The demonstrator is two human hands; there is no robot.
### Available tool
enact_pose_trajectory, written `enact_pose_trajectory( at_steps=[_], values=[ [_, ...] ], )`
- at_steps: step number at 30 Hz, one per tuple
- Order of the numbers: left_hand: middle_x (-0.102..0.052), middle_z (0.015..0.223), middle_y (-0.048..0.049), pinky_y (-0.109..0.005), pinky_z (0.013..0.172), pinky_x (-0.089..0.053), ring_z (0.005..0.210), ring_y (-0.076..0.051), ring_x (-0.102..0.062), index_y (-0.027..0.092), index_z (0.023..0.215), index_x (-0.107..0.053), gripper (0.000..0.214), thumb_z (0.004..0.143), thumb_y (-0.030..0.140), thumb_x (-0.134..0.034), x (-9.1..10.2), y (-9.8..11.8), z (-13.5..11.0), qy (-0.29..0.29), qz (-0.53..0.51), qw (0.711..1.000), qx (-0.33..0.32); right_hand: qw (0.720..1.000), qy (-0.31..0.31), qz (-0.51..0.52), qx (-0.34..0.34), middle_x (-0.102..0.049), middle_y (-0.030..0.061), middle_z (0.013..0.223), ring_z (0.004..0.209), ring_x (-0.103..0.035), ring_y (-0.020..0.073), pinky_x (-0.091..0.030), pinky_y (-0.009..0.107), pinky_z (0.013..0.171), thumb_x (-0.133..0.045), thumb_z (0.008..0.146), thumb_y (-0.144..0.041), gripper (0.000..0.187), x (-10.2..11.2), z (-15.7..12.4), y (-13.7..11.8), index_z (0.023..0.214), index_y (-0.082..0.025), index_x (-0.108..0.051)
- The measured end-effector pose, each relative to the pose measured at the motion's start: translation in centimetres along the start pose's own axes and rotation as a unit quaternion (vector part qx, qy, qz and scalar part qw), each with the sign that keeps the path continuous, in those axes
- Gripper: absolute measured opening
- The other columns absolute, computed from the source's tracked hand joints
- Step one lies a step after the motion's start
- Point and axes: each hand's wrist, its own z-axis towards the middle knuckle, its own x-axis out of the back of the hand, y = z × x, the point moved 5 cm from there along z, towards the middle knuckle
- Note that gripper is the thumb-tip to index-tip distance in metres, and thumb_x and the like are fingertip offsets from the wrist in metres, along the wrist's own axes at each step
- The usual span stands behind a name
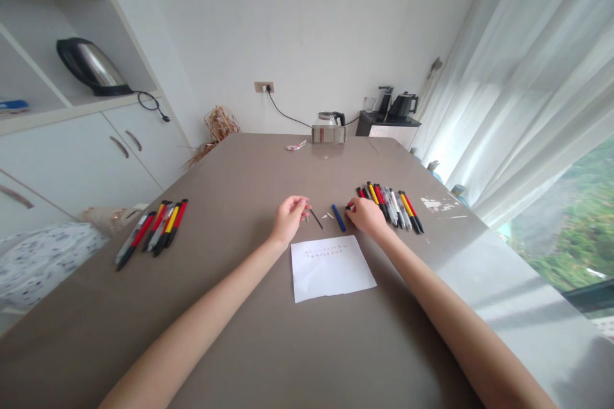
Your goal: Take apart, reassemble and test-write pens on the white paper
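Observation:
Between the fingertips of my left hand (289, 217) is a thin dark pen refill (317, 220), its tip slanting down toward the table. My right hand (366, 214) is closed at the fingertips around a small black piece (348, 208), mostly hidden. A blue pen barrel (338, 218) lies between the two hands, with small white bits (328, 216) beside it. Just nearer to me is a white sheet of paper (332, 271) with faint handwriting. Right of my right hand lies a group of red, yellow, white and black pens (393, 206).
Another group of pens (153, 229) lies at the table's left. At the far edge stand a glass pot (326, 119) and a small box (329, 135), near a red-and-white wrapper (296, 146). White scraps (439, 204) mark the right side, beside curtains (518, 64).

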Motion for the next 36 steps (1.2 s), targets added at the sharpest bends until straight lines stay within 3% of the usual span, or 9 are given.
enact_pose_trajectory(
  at_steps=[7, 13, 21, 25, 28, 30, 32, 34, 36],
  values=[
    [-0.06, 0.075, -0.0039, -0.02, 0.053, -0.04, 0.058, -0.008, -0.053, 0.015, 0.084, -0.055, 0.021, 0.074, 0.033, -0.049, 0.2, -0.1, 0.1, 0.005, 0.003, 1.0, -0.011, 1.0, -0.008, -0.007, 0.005, -0.061, 0.0095, 0.094, 0.085, -0.056, 0.0201, -0.039, 0.027, 0.066, -0.047, 0.074, -0.033, 0.03, 0.7, -0.3, -0.5, 0.098, -0.019, -0.059],
    [-0.06, 0.074, -0.0038, -0.021, 0.054, -0.041, 0.059, -0.009, -0.053, 0.016, 0.084, -0.055, 0.023, 0.073, 0.035, -0.05, 0.4, 0.0, 0.1, 0.011, 0.003, 1.0, -0.021, 1.0, -0.019, -0.018, 0.001, -0.062, 0.0095, 0.081, 0.076, -0.057, 0.0215, -0.038, 0.028, 0.059, -0.045, 0.075, -0.042, 0.029, 2.6, -0.8, -1.3, 0.08, -0.019, -0.062],
    [-0.059, 0.073, -0.0035, -0.02, 0.054, -0.041, 0.059, -0.008, -0.053, 0.014, 0.085, -0.054, 0.024, 0.075, 0.035, -0.048, 0.2, 0.1, 0.2, 0.006, 0.023, 0.999, -0.034, 0.987, -0.127, -0.097, 0.033, -0.062, 0.0103, 0.088, 0.08, -0.058, 0.0239, -0.04, 0.028, 0.06, -0.051, 0.067, -0.034, 0.023, 0.8, -1.8, -2.6, 0.078, -0.018, -0.062],
    [-0.06, 0.078, -0.005, -0.023, 0.058, -0.043, 0.065, -0.01, -0.055, 0.015, 0.09, -0.053, 0.024, 0.079, 0.033, -0.043, 0.1, 0.5, 0.0, -0.015, 0.1, 0.991, -0.083, 0.987, -0.126, -0.097, 0.024, -0.062, 0.0099, 0.085, 0.077, -0.058, 0.0226, -0.039, 0.027, 0.057, -0.048, 0.067, -0.034, 0.024, 1.0, -1.8, -2.7, 0.078, -0.017, -0.062],
    [-0.06, 0.091, -0.0057, -0.029, 0.07, -0.045, 0.082, -0.014, -0.055, 0.019, 0.099, -0.052, 0.023, 0.079, 0.027, -0.044, -0.6, 2.2, -1.0, -0.042, 0.24, 0.949, -0.2, 0.994, -0.095, -0.041, 0.022, -0.062, 0.0098, 0.074, 0.068, -0.057, 0.0197, -0.036, 0.026, 0.054, -0.044, 0.069, -0.037, 0.027, 1.9, -1.8, -3.0, 0.07, -0.015, -0.061],
    [-0.057, 0.103, -0.0048, -0.034, 0.082, -0.041, 0.097, -0.017, -0.05, 0.022, 0.105, -0.051, 0.028, 0.077, 0.022, -0.047, -1.6, 3.4, -2.2, -0.07, 0.351, 0.884, -0.301, 0.991, -0.117, 0.05, 0.05, -0.06, 0.0071, 0.064, 0.057, -0.053, 0.0147, -0.034, 0.023, 0.05, -0.042, 0.071, -0.037, 0.03, 2.1, -2.0, -3.7, 0.063, -0.014, -0.059],
    [-0.054, 0.11, -0.0043, -0.036, 0.089, -0.036, 0.104, -0.018, -0.046, 0.023, 0.109, -0.049, 0.032, 0.077, 0.019, -0.048, -2.5, 4.1, -3.3, -0.095, 0.434, 0.815, -0.372, 0.968, -0.168, 0.164, 0.092, -0.056, 0.0032, 0.055, 0.047, -0.046, 0.0093, -0.032, 0.021, 0.046, -0.041, 0.072, -0.037, 0.031, 2.0, -2.4, -4.7, 0.06, -0.013, -0.057],
    [-0.055, 0.108, -0.0043, -0.036, 0.089, -0.036, 0.103, -0.017, -0.046, 0.021, 0.109, -0.048, 0.031, 0.078, 0.017, -0.045, -2.9, 4.2, -3.9, -0.101, 0.485, 0.769, -0.404, 0.938, -0.199, 0.254, 0.126, -0.052, 0.0003, 0.051, 0.041, -0.039, 0.006, -0.029, 0.02, 0.042, -0.04, 0.074, -0.038, 0.033, 2.0, -2.8, -5.6, 0.06, -0.013, -0.056],
    [-0.059, 0.1, -0.0035, -0.034, 0.085, -0.037, 0.096, -0.016, -0.05, 0.02, 0.107, -0.049, 0.027, 0.081, 0.017, -0.041, -2.8, 4.1, -4.0, -0.089, 0.514, 0.748, -0.41, 0.921, -0.207, 0.296, 0.142, -0.049, -0.0011, 0.049, 0.039, -0.035, 0.0048, -0.027, 0.019, 0.04, -0.041, 0.074, -0.042, 0.036, 2.1, -2.9, -6.0, 0.06, -0.012, -0.056]
  ],
)
